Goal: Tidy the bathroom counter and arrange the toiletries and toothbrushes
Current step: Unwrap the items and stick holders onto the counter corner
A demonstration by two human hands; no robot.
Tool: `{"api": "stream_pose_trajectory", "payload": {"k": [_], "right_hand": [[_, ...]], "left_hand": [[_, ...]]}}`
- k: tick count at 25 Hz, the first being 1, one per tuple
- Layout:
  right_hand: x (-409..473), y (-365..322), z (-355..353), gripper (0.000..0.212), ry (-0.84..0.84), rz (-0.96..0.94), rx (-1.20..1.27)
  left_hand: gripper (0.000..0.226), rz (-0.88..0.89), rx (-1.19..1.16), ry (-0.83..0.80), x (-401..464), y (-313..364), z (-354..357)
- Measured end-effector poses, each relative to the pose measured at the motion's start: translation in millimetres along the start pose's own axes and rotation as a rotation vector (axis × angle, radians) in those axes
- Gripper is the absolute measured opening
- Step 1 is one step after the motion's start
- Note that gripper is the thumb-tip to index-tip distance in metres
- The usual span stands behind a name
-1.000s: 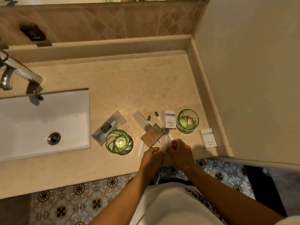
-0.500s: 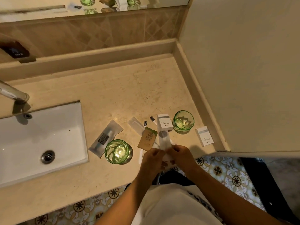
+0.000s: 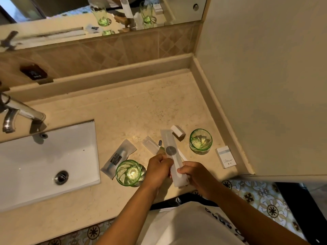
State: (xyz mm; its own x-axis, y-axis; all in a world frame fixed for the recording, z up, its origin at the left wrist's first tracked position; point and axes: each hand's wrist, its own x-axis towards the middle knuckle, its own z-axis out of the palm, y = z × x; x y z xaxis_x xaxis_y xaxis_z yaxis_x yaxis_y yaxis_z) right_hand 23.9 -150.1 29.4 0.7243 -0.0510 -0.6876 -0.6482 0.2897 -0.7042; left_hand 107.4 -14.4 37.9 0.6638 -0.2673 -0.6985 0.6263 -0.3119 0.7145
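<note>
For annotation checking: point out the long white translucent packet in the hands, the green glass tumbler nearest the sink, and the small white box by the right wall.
long white translucent packet [image 3: 171, 150], head view, round grey seal.
green glass tumbler [image 3: 128, 173], head view, inside base.
small white box [image 3: 226, 157], head view, top face.

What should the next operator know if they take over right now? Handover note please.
Left hand and right hand: both shut on the long white sleeve, held above the counter.
On the counter: two green glasses, grey sachet, loose toothbrush, two small white boxes.
Done: nothing arranged yet.
Left: set the sleeve down, put toothbrushes in order, line up the rest.
</note>
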Motion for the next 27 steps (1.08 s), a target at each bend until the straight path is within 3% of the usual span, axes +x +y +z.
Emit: {"api": "stream_pose_trajectory", "payload": {"k": [3,9,19,23,27], "right_hand": [[8,-15,-3,0.006,-0.022,-0.039,0.024],[36,-62,-6,0.004,0.144,-0.133,-0.150],[86,-150,-58,0.008,0.221,-0.258,-0.157],[123,-177,-91,0.006,0.339,-0.364,-0.375],[168,-192,-111,0.011,0.493,-0.270,-0.471]], "left_hand": [[0.015,0.061,0.025,0.032,7,13,-3],[0.013,0.123,0.010,0.093,22,54,-4],[0.014,0.150,0.047,0.055,99,137,27],[0.014,0.170,0.066,0.015,148,176,48],[0.011,0.135,0.095,-0.001,202,196,66]]}}
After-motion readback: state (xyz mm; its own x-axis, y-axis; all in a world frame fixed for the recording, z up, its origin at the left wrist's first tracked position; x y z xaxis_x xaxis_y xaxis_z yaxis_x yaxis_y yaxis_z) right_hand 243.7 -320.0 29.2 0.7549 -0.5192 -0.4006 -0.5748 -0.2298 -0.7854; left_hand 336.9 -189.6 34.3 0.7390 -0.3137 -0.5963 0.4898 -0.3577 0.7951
